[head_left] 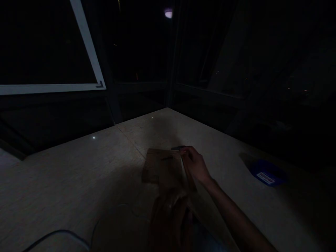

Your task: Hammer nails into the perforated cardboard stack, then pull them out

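Observation:
The scene is very dark. A flat brown paper or cardboard piece point(160, 166) lies on the pale wooden table point(78, 175). My right hand point(195, 164) reaches to its far right corner, fingers pinched on a small dark pen-like thing point(178, 148) at the piece's edge. My left hand point(170, 210) is a dim, blurred shape at the near end of the brown piece. It seems to rest on or hold that end, but its fingers are not clear.
A blue flat object with a white label point(266, 174) lies on the table to the right. A thin dark cable point(60, 233) curls at the near left. Dark windows with a white frame point(88, 49) stand behind the table's far corner.

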The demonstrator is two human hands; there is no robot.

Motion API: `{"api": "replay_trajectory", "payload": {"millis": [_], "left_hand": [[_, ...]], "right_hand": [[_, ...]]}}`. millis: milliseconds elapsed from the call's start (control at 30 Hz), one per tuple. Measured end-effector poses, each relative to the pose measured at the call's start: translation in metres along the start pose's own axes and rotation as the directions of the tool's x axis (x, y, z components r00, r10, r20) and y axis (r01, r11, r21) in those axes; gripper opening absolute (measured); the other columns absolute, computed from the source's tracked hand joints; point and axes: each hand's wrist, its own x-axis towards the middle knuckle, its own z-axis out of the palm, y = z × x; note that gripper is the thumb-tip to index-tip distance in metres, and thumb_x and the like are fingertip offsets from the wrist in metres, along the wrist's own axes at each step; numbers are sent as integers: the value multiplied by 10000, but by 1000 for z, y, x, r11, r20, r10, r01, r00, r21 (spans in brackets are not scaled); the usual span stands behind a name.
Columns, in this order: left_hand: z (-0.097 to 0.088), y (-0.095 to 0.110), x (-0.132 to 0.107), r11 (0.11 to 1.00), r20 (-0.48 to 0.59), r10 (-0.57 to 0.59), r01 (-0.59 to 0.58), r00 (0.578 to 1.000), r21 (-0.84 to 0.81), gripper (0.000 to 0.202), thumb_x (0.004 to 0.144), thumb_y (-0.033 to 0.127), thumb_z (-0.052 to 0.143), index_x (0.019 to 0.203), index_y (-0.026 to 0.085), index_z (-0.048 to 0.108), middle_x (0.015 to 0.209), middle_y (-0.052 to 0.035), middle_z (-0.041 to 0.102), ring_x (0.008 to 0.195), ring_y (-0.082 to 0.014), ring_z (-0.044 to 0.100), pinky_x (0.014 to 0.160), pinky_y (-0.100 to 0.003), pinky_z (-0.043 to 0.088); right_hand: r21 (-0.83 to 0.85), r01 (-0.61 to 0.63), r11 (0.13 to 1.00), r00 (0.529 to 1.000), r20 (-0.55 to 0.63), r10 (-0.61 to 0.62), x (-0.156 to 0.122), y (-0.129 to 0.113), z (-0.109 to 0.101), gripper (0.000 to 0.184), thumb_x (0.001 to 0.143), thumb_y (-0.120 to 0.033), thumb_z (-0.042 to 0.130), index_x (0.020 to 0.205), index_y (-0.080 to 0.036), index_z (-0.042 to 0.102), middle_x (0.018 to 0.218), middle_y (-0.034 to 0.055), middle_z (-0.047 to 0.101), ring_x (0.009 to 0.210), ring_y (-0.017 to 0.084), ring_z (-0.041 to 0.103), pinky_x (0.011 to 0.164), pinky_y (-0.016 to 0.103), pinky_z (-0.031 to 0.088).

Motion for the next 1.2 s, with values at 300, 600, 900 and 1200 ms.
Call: {"api": "replay_trajectory", "payload": {"millis": [300,600,900,1200], "left_hand": [[40,-60,104,990,216,-38,8,976,140,383,901,180,515,1244,115,672,1290,-198,664,1229,-369,584,1020,-530,458],[74,-83,113,988,184,23,-51,983,146,377,902,192,520,1240,115,668,1308,-186,656,1238,-348,582,1067,-536,439],[103,-98,100,982,-49,121,-112,991,150,260,909,255,577,1124,171,698,1222,-135,676,1119,-323,587,991,-528,441],[118,-105,98,995,-269,98,-95,958,27,252,947,224,500,1096,171,696,1150,-115,685,1070,-300,557,939,-503,396]], "right_hand": [[-301,87,950,970,245,-11,21,86,62,214,945,-288,612,1130,-200,673,1153,126,691,1233,302,572,1051,479,449],[-404,301,864,888,448,-100,45,109,71,125,966,-315,652,1033,-228,712,1119,82,722,1130,264,634,1158,558,269],[-274,203,940,882,468,-54,48,133,67,499,934,-230,679,1412,-289,549,977,28,743,1034,245,686,1045,510,436],[-185,286,940,831,537,-147,45,139,55,790,969,-201,600,1619,-301,162,1041,42,731,1059,240,682,1110,533,410]]}}
